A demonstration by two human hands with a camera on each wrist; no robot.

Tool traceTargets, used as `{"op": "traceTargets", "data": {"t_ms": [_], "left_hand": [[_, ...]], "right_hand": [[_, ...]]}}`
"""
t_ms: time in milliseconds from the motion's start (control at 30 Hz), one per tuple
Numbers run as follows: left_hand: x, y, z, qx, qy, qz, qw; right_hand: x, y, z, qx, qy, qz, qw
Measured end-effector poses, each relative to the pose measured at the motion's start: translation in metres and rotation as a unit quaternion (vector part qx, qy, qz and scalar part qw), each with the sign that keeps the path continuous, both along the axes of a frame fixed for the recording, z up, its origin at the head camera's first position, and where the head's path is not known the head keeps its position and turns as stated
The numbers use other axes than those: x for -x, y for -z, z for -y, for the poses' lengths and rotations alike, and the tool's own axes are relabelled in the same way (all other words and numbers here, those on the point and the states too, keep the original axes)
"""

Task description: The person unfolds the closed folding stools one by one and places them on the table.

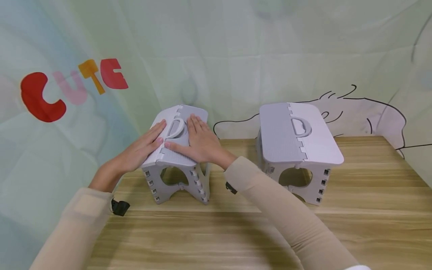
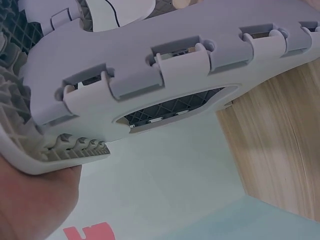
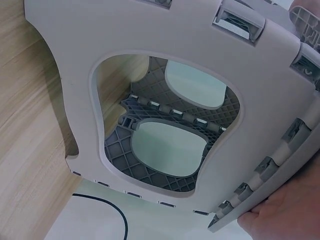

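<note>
A white and grey folding step stool (image 1: 179, 156) stands at the left of the table, its top bent up along the middle seam and its end panel (image 2: 165, 102) partly creased. My left hand (image 1: 140, 150) lies flat on the white half of the top. Flat on the grey half, my right hand (image 1: 202, 144) has its fingers pointing away from me. Both thumbs reach toward the seam near the white carry handle (image 1: 182, 125). In the right wrist view, the stool's side panel (image 3: 260, 75) shows a large opening, with the right palm (image 3: 285, 215) against the top's edge.
A second folding stool (image 1: 278, 138), fully opened with a flat top, stands to the right on the wood-grain table (image 1: 216, 232). Behind it hangs a pale printed curtain (image 1: 229, 86) with line drawings and colored letters at the left.
</note>
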State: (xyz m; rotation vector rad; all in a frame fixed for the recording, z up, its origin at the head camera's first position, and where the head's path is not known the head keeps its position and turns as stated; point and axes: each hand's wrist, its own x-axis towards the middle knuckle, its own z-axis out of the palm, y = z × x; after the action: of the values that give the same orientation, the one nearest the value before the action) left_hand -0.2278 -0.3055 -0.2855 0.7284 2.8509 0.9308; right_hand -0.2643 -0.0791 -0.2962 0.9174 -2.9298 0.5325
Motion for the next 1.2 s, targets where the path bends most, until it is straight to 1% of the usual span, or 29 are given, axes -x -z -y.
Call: {"op": "traceTargets", "data": {"t_ms": [233,467,733,1000,1200], "left_hand": [[-0.0006,-0.0013,-0.0013,0.029,-0.007,-0.007,0.9995],[-0.0004,-0.0009,-0.0021,0.049,-0.011,-0.014,0.9986],[0.0005,-0.0025,-0.0032,0.075,-0.011,-0.021,0.9969],[0.0013,-0.0056,-0.0030,0.081,-0.007,-0.021,0.9965],[0.0010,-0.0067,-0.0026,0.086,-0.006,-0.023,0.9960]], "right_hand": [[0.0004,0.0000,-0.0010,-0.006,0.003,0.003,1.000],[-0.0009,-0.0001,-0.0013,-0.008,0.002,-0.003,1.000],[0.0003,-0.0002,-0.0016,-0.025,0.005,-0.011,1.000],[0.0011,-0.0016,-0.0016,-0.038,0.004,-0.017,0.999],[0.0021,-0.0029,-0.0004,-0.041,0.004,-0.009,0.999]]}}
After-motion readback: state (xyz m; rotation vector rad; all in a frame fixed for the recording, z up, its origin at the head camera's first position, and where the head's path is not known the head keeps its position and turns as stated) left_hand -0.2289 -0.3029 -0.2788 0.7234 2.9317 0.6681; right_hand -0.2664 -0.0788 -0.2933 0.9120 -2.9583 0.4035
